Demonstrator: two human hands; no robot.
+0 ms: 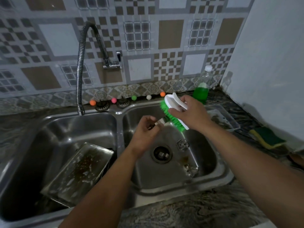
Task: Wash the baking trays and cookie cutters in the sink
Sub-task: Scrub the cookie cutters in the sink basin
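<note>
Over the right basin [218, 163] of a double steel sink, the left hand [144, 130] pinches a small metal cutter [159, 122] between its curled fingertips, holding it up above the drain [162, 153]. The right hand [190, 112] grips the white handle of a brush [171, 111], fingers wrapped over the top, and the green bristles touch the cutter's right side. The brush is tilted, its bristles facing left and down.

On the floor of the right basin lie two more cutters: one [182, 144] just right of the drain, another [190, 169] nearer the front edge, its shape too blurred to tell. In the left basin [49, 129] a baking tray [79, 171] leans tilted against the divider, its surface smeared with brown residue and suds. A flexible tap [80, 76] arches from the tiled wall and ends over the rear rim of the left basin.

Along the back ledge sit small coloured balls [134, 97] and two strainers [102, 105]. A bottle [201, 89] of green liquid stands behind the right hand. To the right, on the marbled counter [189, 211], are a clear plastic tray [223, 117] and a green-and-yellow sponge [266, 137].
</note>
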